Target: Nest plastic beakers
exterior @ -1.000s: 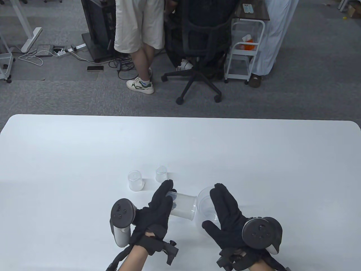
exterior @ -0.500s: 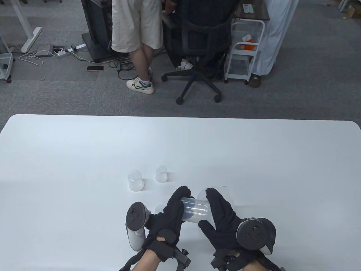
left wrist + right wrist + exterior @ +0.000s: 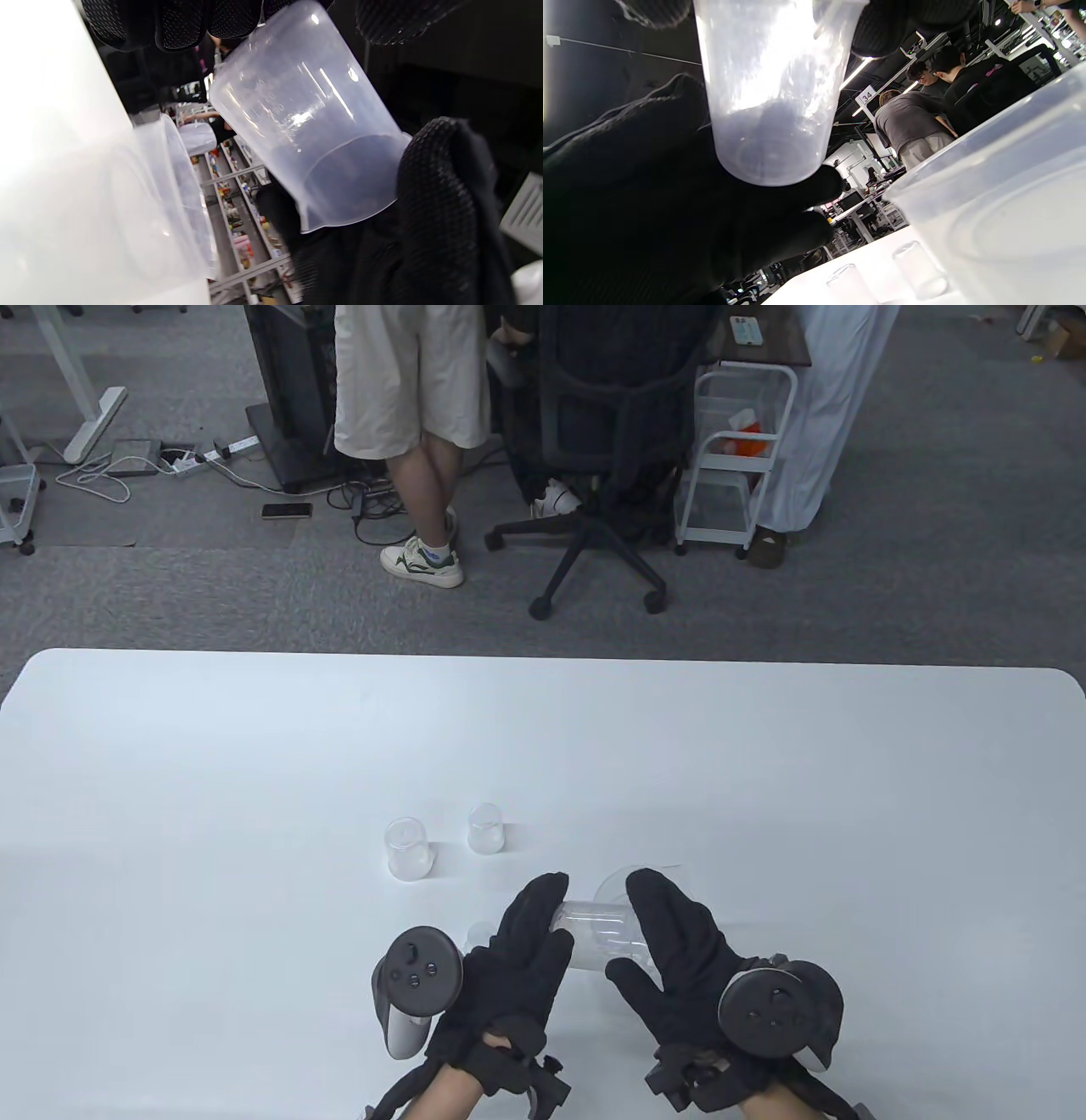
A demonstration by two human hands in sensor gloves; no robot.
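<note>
A clear medium beaker [image 3: 598,931] lies on its side in the air between my two hands. My left hand [image 3: 530,929] grips its base end and my right hand [image 3: 657,929] grips its mouth end. In the left wrist view the beaker [image 3: 305,127] hangs under my left fingers [image 3: 178,21], with its mouth next to the right glove [image 3: 441,203]. In the right wrist view its base [image 3: 772,127] rests against the left glove [image 3: 628,190]. A large clear beaker [image 3: 612,889] stands on the table just behind and below, mostly hidden by my right hand; it also shows in the right wrist view [image 3: 1009,190].
Two small clear beakers [image 3: 405,848] [image 3: 485,827] stand upright on the white table [image 3: 254,772], beyond my left hand. Another small one [image 3: 478,935] peeks out beside my left hand. An office chair [image 3: 602,458] and standing people are beyond the table's far edge.
My left hand has carried the medium beaker to the right, toward the large beaker. My right hand has closed in on the medium beaker's mouth end, so both hands now hold it.
</note>
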